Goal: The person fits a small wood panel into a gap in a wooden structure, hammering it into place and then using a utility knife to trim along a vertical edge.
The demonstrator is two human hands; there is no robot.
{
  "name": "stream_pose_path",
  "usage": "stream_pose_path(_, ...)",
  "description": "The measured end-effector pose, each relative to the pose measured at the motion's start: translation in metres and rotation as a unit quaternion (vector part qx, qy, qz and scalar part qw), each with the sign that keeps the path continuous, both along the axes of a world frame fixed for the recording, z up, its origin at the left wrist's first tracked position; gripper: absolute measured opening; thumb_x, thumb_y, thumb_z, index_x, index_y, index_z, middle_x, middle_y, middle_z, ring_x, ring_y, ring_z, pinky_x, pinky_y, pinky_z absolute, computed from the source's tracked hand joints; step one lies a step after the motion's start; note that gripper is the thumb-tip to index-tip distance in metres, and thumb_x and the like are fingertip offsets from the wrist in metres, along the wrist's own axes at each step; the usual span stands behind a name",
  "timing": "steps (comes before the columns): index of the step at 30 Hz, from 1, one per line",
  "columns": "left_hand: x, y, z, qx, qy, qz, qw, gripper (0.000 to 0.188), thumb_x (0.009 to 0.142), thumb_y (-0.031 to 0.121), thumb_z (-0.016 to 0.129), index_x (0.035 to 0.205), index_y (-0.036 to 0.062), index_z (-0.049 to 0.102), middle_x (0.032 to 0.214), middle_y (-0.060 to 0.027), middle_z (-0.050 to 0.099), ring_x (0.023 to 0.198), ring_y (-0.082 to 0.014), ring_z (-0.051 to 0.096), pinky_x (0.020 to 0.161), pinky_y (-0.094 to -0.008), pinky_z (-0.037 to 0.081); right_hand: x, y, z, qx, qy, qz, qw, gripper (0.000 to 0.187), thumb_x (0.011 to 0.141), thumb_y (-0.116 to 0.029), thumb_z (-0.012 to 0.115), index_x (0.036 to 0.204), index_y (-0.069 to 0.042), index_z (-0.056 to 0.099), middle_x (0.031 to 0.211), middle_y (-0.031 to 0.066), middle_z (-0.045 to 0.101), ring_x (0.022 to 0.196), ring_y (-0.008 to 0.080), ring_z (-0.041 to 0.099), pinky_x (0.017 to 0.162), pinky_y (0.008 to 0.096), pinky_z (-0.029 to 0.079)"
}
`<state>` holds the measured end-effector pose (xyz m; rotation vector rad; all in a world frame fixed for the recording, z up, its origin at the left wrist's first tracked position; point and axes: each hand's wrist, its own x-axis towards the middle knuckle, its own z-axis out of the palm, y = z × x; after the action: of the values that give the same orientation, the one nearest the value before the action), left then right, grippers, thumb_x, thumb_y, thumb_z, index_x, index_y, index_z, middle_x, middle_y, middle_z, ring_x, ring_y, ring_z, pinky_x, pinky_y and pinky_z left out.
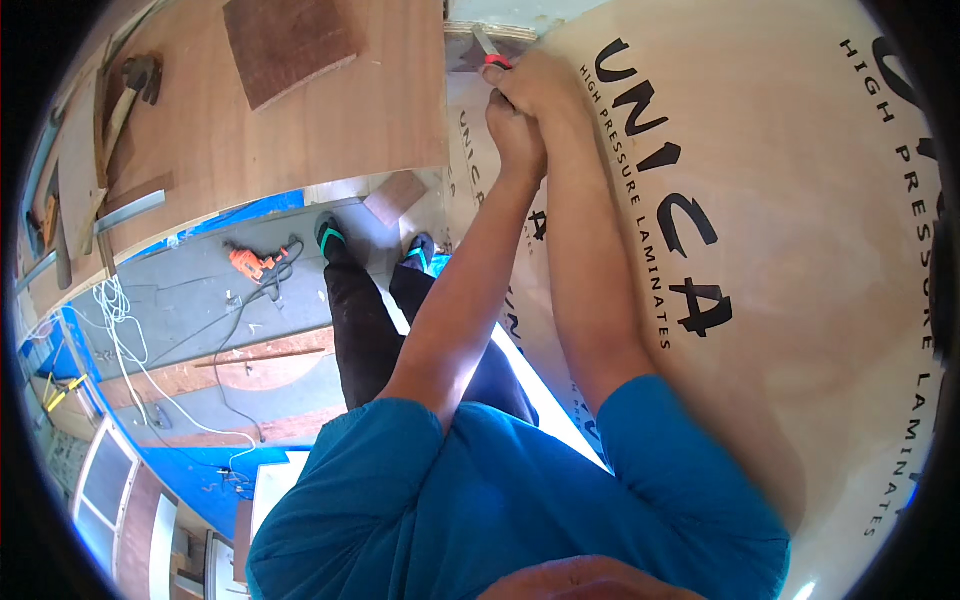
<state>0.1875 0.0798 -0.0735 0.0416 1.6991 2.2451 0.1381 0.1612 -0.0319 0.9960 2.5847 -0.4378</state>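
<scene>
My right hand [545, 85] is closed round a red-handled tool [497, 62] with a flat metal blade, much of it covered by the fingers. Its blade points up and left at the edge of a pale panel [490, 32], in the corner past the wooden worktop. Right below, my left hand [518, 140] is curled closed and touches the right one. Whatever its fingers grip is hidden. Both forearms reach forward along a large board in printed protective film [790, 200] on my right.
A brown wood piece [290, 50] and a hammer [135, 90] lie on the plywood worktop [400, 110]. An orange power tool [255, 262] with its cord rests on the grey floor beside my feet. Left of it hang white cables [115, 310]. A small wood offcut [396, 197] lies under the worktop's edge.
</scene>
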Motion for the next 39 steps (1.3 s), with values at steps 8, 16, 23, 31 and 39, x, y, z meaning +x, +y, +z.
stream_pose_path(8,0.001,0.008,0.000,0.104,-0.147,-0.022,0.983,0.033,0.095,0.024,0.066,0.103,-0.0076,0.064,0.099,-0.0210,0.070,0.092,-0.0285,0.067,0.081,-0.0409,0.051,0.011,-0.011,0.019,0.068,-0.006,0.035,0.997,0.059,0.090,-0.056,0.065,0.098,0.002,0.076,0.096,0.0273,0.073,0.094,0.0443,0.070,0.087,0.0489,0.053)
stream_pose_path(16,0.016,0.007,-0.011,0.106,-0.115,0.056,0.986,0.033,0.096,0.023,0.065,0.106,-0.0083,0.065,0.097,-0.0240,0.071,0.090,-0.0331,0.070,0.080,-0.0415,0.052,0.022,-0.030,0.037,-0.003,0.029,-0.003,1.000,0.055,0.091,-0.052,0.064,0.100,0.001,0.076,0.104,0.0266,0.073,0.102,0.0438,0.069,0.093,0.0491,0.052)
stream_pose_path(23,0.003,-0.004,0.004,0.091,-0.133,0.037,0.986,0.033,0.097,0.024,0.065,0.103,-0.0089,0.064,0.096,-0.0202,0.071,0.086,-0.0246,0.067,0.079,-0.0380,0.051,0.014,-0.018,0.007,0.013,0.052,0.022,0.998,0.060,0.090,-0.057,0.064,0.104,0.000,0.076,0.099,0.0271,0.073,0.097,0.0438,0.069,0.089,0.0492,0.053)
stream_pose_path(31,0.005,-0.007,0.007,0.040,-0.109,0.035,0.993,0.030,0.097,0.021,0.065,0.101,-0.0081,0.064,0.095,-0.0181,0.071,0.085,-0.0234,0.066,0.078,-0.0374,0.051,0.015,-0.018,0.012,0.015,0.053,0.023,0.998,0.057,0.090,-0.056,0.067,0.101,-0.001,0.076,0.094,0.0282,0.072,0.093,0.0445,0.069,0.086,0.0492,0.053)
stream_pose_path(39,0.002,-0.003,0.010,0.085,-0.158,0.021,0.983,0.026,0.096,0.017,0.066,0.103,-0.0083,0.064,0.094,-0.0147,0.071,0.084,-0.0177,0.064,0.075,-0.0331,0.051,0.014,-0.016,0.019,-0.023,0.051,-0.004,0.998,0.063,0.093,-0.057,0.061,0.093,0.004,0.077,0.098,0.0279,0.073,0.096,0.0436,0.070,0.089,0.0504,0.053)
